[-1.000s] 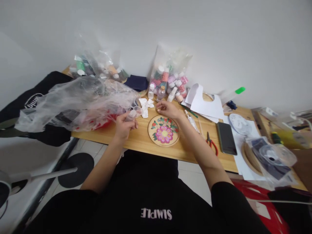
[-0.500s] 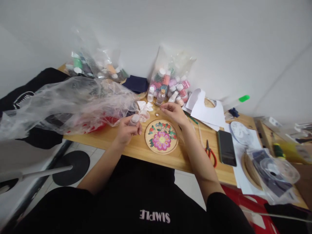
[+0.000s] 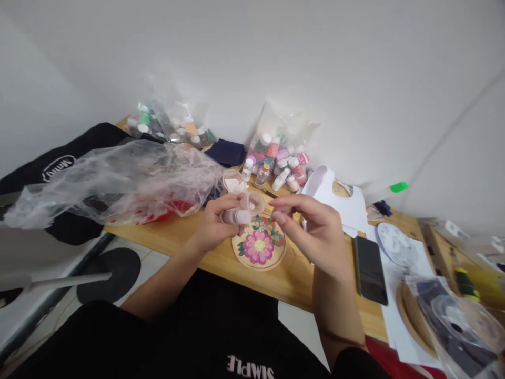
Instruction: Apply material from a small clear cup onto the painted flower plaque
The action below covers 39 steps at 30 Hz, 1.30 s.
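My left hand (image 3: pixel 215 223) is closed around a small clear bottle with a whitish cap (image 3: pixel 236 216), tilted with its cap end to the right. A small clear plastic cup (image 3: pixel 253 202) is at its fingertips, apparently held with the bottle. My right hand (image 3: pixel 311 229) is raised just right of the cup, fingers curved and thumb and forefinger slightly apart. Nothing shows between them. Below both hands lies a round wooden disc (image 3: pixel 258 267) painted with a pink flower (image 3: pixel 258 246), red flowers and green leaves; its upper part is partly covered.
Behind are another cup with white tissue (image 3: pixel 235 184), a corked glass bottle (image 3: pixel 262 175), a thin dark stick (image 3: pixel 269 193) and bags of small jars (image 3: pixel 268 150). Crumpled clear plastic (image 3: pixel 130 179) lies left. To the right are white paper (image 3: pixel 357 210) and a phone (image 3: pixel 371 269).
My left hand has moved right with the bottle, now tilted, and a cup is at its fingertips. My right hand has come back towards me from the table. The view has shifted slightly.
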Available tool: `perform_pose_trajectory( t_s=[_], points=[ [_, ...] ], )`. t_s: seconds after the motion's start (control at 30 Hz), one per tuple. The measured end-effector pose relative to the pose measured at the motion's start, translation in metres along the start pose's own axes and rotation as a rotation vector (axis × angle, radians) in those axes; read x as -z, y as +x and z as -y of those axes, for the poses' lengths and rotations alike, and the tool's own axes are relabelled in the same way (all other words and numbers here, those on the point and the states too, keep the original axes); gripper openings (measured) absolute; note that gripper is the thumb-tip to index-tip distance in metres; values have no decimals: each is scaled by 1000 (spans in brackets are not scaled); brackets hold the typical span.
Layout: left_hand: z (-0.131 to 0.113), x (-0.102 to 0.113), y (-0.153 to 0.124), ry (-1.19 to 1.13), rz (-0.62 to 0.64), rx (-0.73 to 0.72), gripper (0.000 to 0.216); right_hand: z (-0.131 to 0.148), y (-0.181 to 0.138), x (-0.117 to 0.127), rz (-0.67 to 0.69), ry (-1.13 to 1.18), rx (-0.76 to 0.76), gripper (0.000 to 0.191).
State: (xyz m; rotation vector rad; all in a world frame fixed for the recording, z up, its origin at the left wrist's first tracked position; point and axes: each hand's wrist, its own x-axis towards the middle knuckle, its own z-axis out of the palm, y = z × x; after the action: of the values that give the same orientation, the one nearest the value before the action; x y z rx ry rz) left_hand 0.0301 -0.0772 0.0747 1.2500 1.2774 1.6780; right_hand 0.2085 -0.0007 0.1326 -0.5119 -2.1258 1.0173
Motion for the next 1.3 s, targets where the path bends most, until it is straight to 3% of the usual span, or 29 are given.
perform_pose_trajectory(
  t_s=[0.13,0.27,0.53,0.97,1.3],
  points=[
    [-1,-12,-1,118,-66,-79,6,10,-9,-6,59,-237,130,24],
    [-3,-19,-3,238,-111,-113,13,14,-12,-8,64,-382,211,23],
    [0,-19,-7,291,-85,-124,5,14,-9,-1,101,-620,401,22],
    [5,-14,-16,297,-137,-132,9,10,-5,-14,100,-831,546,28],
    [4,-11,-19,342,-213,-118,11,8,0,-29,8,-950,532,20]
  ],
)
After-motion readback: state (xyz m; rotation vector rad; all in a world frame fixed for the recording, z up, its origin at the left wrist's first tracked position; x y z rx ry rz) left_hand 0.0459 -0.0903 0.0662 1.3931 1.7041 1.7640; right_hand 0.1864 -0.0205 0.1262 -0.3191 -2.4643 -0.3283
